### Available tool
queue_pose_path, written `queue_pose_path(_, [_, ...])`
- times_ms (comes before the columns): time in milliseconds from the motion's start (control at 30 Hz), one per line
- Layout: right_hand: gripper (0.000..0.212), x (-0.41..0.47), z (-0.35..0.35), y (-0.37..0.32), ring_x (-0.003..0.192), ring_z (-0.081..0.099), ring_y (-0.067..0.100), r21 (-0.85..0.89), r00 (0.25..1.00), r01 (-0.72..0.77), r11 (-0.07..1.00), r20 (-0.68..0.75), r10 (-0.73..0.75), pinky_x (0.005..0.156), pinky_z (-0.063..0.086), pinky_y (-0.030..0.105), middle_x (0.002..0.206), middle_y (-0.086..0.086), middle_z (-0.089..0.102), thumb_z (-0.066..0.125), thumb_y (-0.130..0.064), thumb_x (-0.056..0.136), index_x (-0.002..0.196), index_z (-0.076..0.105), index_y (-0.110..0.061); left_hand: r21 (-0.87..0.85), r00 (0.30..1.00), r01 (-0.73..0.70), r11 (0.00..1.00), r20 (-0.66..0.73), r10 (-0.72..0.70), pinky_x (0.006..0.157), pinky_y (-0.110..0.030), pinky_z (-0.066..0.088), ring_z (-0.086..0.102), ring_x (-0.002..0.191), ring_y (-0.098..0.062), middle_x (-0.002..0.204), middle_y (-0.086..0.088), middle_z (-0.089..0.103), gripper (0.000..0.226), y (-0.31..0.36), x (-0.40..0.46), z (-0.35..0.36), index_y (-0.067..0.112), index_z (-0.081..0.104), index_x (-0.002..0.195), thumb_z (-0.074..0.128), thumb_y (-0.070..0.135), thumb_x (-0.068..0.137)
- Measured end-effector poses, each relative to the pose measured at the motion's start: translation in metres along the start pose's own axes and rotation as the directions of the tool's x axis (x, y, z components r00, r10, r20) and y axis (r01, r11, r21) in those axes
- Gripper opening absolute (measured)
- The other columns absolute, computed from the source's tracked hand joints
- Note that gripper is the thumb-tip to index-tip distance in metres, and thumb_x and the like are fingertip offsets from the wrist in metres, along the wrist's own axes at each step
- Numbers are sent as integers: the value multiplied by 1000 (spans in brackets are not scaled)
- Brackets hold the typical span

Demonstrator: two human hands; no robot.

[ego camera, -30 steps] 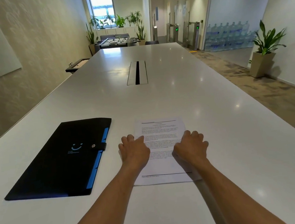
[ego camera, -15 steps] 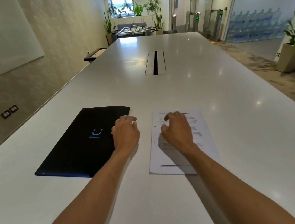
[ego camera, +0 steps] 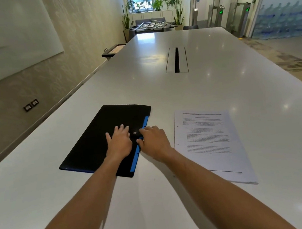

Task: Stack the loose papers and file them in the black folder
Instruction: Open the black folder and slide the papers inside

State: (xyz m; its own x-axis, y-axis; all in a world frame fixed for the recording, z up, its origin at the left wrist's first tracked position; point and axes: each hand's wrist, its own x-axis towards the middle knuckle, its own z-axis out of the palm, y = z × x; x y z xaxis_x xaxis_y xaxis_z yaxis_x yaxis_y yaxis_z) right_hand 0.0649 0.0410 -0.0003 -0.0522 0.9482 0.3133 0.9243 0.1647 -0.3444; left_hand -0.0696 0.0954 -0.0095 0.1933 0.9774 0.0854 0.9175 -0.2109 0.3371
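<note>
A black folder (ego camera: 96,141) with a blue edge lies closed on the white table (ego camera: 162,88), left of centre. My left hand (ego camera: 119,141) rests flat on its cover, fingers spread, beside the silver snap (ego camera: 135,133). My right hand (ego camera: 154,140) sits at the folder's right edge, fingertips on the flap tab by the snap. Whether it grips the tab is unclear. A neat stack of printed papers (ego camera: 210,145) lies to the right of the folder, untouched.
A cable slot (ego camera: 176,60) runs along the table's middle farther away. The left table edge runs close to a wall with a whiteboard (ego camera: 5,36). Plants and a foosball table (ego camera: 152,26) stand at the room's far end.
Both hands left the paper stack and moved left onto the folder. My view also turned left, so the stack now lies to the right.
</note>
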Motion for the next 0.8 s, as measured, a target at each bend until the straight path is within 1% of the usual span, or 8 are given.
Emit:
queue_pose_path(133, [34, 7, 0, 2, 93, 56, 23, -133, 1000, -18, 991, -11, 17, 84, 43, 40, 93, 7, 66, 48, -43, 94, 91, 66, -14, 21, 1000, 17, 1000, -26, -16, 117, -56, 7, 16, 147, -24, 158, -8, 27, 50, 8, -3, 4, 15, 32, 150, 38, 19, 101])
queue_pose_path(267, [35, 15, -4, 8, 88, 56, 23, -208, 998, -52, 977, -34, 46, 77, 43, 37, 85, 8, 64, 50, -43, 94, 77, 61, -14, 131, 995, -61, 989, -73, 71, 110, -50, 28, 39, 136, -24, 148, -9, 44, 45, 25, -10, 7, 16, 43, 143, 40, 29, 100])
queue_pose_path(367, [31, 18, -5, 16, 85, 55, 20, -165, 998, -64, 984, -16, 63, 75, 46, 33, 86, 9, 62, 56, -38, 93, 73, 56, -15, 169, 984, -126, 977, -106, 145, 96, -42, 44, 60, 106, -20, 121, -6, 63, 33, 28, -8, 2, 18, 60, 123, 46, 31, 96])
queue_pose_path(433, [28, 20, -3, 17, 81, 54, 18, -143, 998, -67, 988, -4, 67, 72, 50, 32, 87, 9, 61, 60, -37, 92, 75, 59, -14, 160, 968, -148, 976, -179, 176, 89, -39, 47, 63, 81, -14, 92, 0, 67, 23, 25, -9, 1, 19, 66, 103, 47, 30, 94])
queue_pose_path(467, [28, 21, -2, 17, 78, 53, 17, -149, 998, -66, 987, -2, 67, 71, 50, 31, 87, 10, 61, 61, -36, 91, 77, 60, -13, 151, 958, -148, 977, -224, 179, 86, -36, 46, 62, 76, -12, 84, 2, 66, 21, 23, -10, 2, 19, 67, 98, 48, 29, 93])
queue_pose_path(567, [32, 25, 0, 15, 72, 47, 16, -189, 999, -51, 981, -5, 51, 68, 49, 31, 81, 8, 56, 61, -40, 90, 75, 59, -12, 72, 941, -162, 984, -288, 176, 89, -36, 41, 63, 89, -15, 92, 1, 68, 17, 20, -11, 10, 19, 67, 98, 53, 25, 91])
queue_pose_path(700, [41, 26, 3, 14, 71, 51, 16, -251, 1000, 25, 968, -1, -26, 65, 47, 30, 72, 6, 47, 53, -44, 94, 66, 49, -14, -30, 973, -119, 992, -203, 111, 113, -49, 25, 45, 133, -19, 135, -5, 58, 34, 17, -8, 14, 14, 59, 128, 50, 22, 95])
queue_pose_path(800, [32, 25, 2, 15, 71, 58, 19, -308, 994, 108, 945, 13, -110, 60, 42, 28, 71, 5, 48, 48, -36, 97, 79, 57, -12, -71, 979, -100, 992, -187, 86, 117, -52, 19, 39, 138, -19, 141, -6, 54, 38, 17, -7, 14, 13, 54, 134, 45, 22, 98])
